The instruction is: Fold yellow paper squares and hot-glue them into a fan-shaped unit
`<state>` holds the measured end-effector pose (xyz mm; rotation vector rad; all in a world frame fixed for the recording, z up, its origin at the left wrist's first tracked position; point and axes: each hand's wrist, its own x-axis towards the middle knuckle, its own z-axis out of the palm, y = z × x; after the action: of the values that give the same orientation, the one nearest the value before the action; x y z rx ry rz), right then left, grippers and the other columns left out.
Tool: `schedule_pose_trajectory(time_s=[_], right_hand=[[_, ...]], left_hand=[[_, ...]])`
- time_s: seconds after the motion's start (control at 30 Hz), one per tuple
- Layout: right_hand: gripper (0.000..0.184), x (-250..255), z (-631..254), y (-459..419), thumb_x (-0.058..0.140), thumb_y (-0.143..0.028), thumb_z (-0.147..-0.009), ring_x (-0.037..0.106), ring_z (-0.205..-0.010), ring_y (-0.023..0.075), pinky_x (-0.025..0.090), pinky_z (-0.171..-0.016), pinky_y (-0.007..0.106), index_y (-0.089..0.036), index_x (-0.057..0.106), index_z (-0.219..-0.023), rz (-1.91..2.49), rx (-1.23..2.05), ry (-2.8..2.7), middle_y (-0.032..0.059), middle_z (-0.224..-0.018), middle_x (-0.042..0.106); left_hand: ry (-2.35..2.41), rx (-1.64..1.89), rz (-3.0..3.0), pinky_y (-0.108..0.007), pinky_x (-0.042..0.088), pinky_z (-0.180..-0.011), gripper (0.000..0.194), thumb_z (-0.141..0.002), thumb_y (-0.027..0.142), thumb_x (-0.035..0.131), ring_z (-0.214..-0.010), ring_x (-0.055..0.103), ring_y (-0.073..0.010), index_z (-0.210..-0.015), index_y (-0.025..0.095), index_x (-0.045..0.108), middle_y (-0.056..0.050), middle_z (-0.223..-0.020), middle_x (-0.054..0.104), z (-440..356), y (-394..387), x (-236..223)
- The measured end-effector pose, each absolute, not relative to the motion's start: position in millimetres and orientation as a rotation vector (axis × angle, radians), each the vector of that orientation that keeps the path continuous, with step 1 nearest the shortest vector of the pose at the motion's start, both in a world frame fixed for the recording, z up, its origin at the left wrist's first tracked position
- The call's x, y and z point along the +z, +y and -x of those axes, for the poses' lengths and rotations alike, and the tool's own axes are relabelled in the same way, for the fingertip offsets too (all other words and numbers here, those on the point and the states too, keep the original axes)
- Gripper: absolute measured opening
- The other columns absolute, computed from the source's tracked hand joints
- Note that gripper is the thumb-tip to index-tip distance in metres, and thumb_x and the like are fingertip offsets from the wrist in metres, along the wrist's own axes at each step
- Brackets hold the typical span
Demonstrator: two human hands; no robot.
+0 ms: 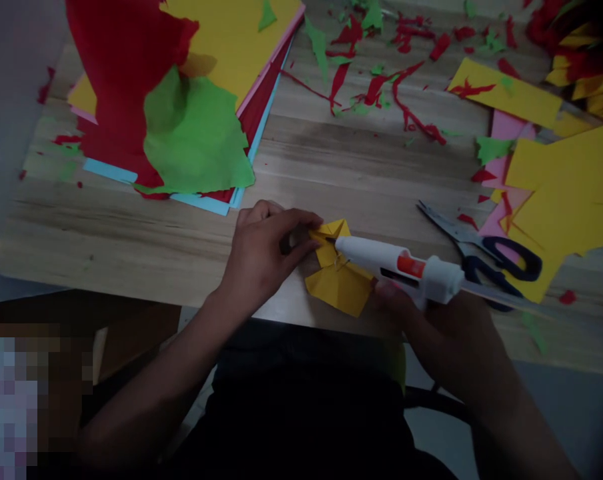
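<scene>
My left hand (pixel 259 250) pinches the upper left edge of a folded yellow paper piece (pixel 339 290) between thumb and fingers, close to the table's front edge. The piece has creased flaps at its top and a wider fanned part below. My right hand (pixel 446 333) is wrapped round a white hot glue gun (pixel 376 253) with an orange label and a clear glue stick out of its back. The gun's nozzle points left and rests at or just over the folds of the paper; whether it touches, I cannot tell.
Scissors (pixel 474 250) with dark handles lie right of the glue gun. Yellow sheets (pixel 571 193) are beyond them. At the upper left, a stack of coloured paper (pixel 241 40) lies under torn green paper (pixel 196 137) and red paper (pixel 114 87). Red and green scraps (pixel 376 87) litter the table.
</scene>
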<state>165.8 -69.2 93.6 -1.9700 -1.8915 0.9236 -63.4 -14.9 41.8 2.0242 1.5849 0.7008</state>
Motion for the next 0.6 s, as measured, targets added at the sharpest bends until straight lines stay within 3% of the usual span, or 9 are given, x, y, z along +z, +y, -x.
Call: schedule_pose_trajectory(time_s=[0.2,0.33,0.6], right_hand=[[0.043,98.4,-157.7,-59.8,0.048,-0.059,-0.095,0.071,-0.066,0.0247,0.049,-0.057,0.034,-0.023,0.072,-0.09,1.906,0.895,-2.011,0.0032,-0.066,0.072],[0.038,99.0,-155.2,-52.5,0.051,-0.054,-0.095,0.071,-0.067,0.024,0.051,-0.061,0.035,-0.023,0.072,-0.09,1.87,0.833,-2.087,0.0047,-0.071,0.074],[0.047,99.7,-152.6,-48.3,0.048,-0.061,-0.094,0.062,-0.051,0.021,0.04,-0.046,0.031,-0.022,0.072,-0.081,1.895,0.786,-2.117,0.003,-0.055,0.064]], left_hand=[[1.542,0.742,-2.059,-0.039,0.04,-0.088,0.035,-0.082,0.032,0.08,-0.093,0.06,-0.0205,-0.114,0.029,0.068,0.003,-0.105,0.075,63.8,-14.1,38.2],[1.531,0.738,-2.074,-0.039,0.04,-0.087,0.034,-0.082,0.036,0.079,-0.095,0.062,-0.0214,-0.113,0.029,0.068,0.004,-0.107,0.076,63.9,-13.3,36.8],[1.562,0.703,-2.059,-0.041,0.039,-0.089,0.029,-0.085,0.035,0.076,-0.097,0.062,-0.0217,-0.112,0.031,0.068,0.006,-0.108,0.076,62.9,-15.1,38.6]])
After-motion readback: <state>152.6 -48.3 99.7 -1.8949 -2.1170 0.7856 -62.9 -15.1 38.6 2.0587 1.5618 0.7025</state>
